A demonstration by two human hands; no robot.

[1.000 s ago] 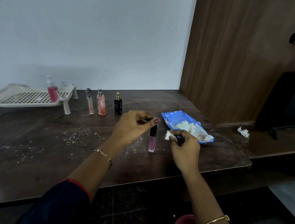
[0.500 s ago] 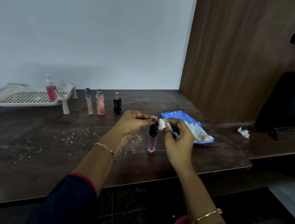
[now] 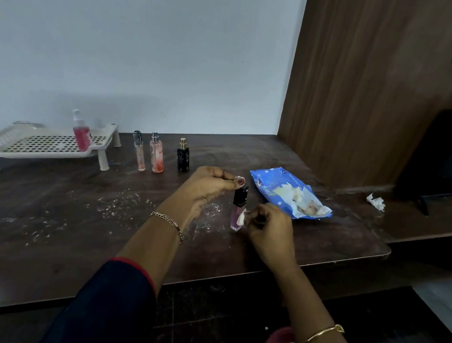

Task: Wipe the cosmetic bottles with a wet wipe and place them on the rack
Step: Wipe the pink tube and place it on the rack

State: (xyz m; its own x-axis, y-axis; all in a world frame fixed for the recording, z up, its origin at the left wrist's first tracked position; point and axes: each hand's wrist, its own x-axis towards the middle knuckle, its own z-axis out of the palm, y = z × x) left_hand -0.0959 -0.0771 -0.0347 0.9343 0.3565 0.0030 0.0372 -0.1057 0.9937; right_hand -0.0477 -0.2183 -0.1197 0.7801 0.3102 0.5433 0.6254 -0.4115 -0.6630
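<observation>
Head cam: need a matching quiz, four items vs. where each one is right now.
Items
1. pink spray bottle
2. black bottle
3. pink tube
4. wipe packet

Places
A. lying on the table beyond the right hand
B. standing on the white rack
C. held upright by its cap in the left hand, with the wet wipe pressed to its side
D. standing untouched on the table

Pairs: 1-B, 2-D, 3-C, 4-A
</observation>
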